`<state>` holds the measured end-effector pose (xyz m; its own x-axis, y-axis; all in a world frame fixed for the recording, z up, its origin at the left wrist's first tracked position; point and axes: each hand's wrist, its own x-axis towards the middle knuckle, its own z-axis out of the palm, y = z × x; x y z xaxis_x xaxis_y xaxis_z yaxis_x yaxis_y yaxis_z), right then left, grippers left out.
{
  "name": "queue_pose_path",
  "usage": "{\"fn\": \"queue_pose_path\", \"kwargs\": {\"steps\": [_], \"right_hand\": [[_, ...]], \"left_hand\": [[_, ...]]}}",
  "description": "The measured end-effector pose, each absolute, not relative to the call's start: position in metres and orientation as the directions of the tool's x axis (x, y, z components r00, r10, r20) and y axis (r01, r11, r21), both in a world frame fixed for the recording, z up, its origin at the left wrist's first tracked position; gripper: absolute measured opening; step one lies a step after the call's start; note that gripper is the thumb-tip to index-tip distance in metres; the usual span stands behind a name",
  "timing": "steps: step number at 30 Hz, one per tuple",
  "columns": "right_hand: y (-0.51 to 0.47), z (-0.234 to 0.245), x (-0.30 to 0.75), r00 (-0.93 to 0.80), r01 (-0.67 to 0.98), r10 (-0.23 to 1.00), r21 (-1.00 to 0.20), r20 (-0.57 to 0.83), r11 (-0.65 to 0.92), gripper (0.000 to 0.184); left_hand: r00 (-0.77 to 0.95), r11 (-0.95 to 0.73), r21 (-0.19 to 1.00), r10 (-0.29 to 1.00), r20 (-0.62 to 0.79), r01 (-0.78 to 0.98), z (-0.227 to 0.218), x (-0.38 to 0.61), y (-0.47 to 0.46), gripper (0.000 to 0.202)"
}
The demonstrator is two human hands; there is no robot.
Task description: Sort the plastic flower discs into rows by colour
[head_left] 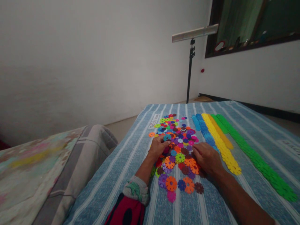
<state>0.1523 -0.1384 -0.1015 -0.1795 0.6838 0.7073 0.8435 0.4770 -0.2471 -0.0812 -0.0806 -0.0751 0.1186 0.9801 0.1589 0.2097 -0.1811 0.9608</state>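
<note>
A loose heap of notched, flower-shaped plastic discs in many colours (180, 157) spreads over the blue striped cloth (112, 181). My left hand (157, 147) is at the heap's left side, thumb and finger closed on a teal flower disc (167, 137). At the right side of the heap is my right hand (208, 157), its fingers drawn together among the discs; what they hold, if anything, is hidden. Right of that hand lie long overlapping rows of discs: a blue row (206, 130), a yellow row (219, 142), a short orange-yellow row (222, 135) and a green row (253, 156).
A bed or couch with a patterned cover (35, 175) stands at the left. Beyond the table's far edge rises a black stand (189, 75) with a long pale bar (195, 33) on top. A dark-framed window (253, 28) is in the wall at upper right.
</note>
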Motion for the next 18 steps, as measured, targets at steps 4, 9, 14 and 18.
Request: {"fn": "queue_pose_path", "kwargs": {"steps": [4,9,14,18], "right_hand": [[-0.138,-0.101,0.148,-0.128,0.798,0.694,-0.341,0.708,0.496,0.027],[-0.140,-0.098,0.141,-0.035,0.650,0.760,-0.563,0.649,0.511,0.027],[-0.144,-0.088,0.135,-0.105,0.541,0.802,-0.643,0.588,0.542,0.021],[-0.140,-0.078,0.156,-0.091,0.547,0.811,-0.651,0.578,0.526,0.020]], "left_hand": [[0.276,-0.069,0.995,0.960,0.048,0.068,-0.066,-0.068,-0.096,0.020],[0.472,-0.115,0.989,0.880,0.059,0.091,-0.064,-0.053,-0.109,0.020],[0.546,-0.181,0.969,0.836,0.060,0.170,-0.068,-0.043,-0.116,0.014],[0.518,-0.218,0.954,0.852,0.081,0.208,-0.073,-0.046,-0.111,0.024]]}}
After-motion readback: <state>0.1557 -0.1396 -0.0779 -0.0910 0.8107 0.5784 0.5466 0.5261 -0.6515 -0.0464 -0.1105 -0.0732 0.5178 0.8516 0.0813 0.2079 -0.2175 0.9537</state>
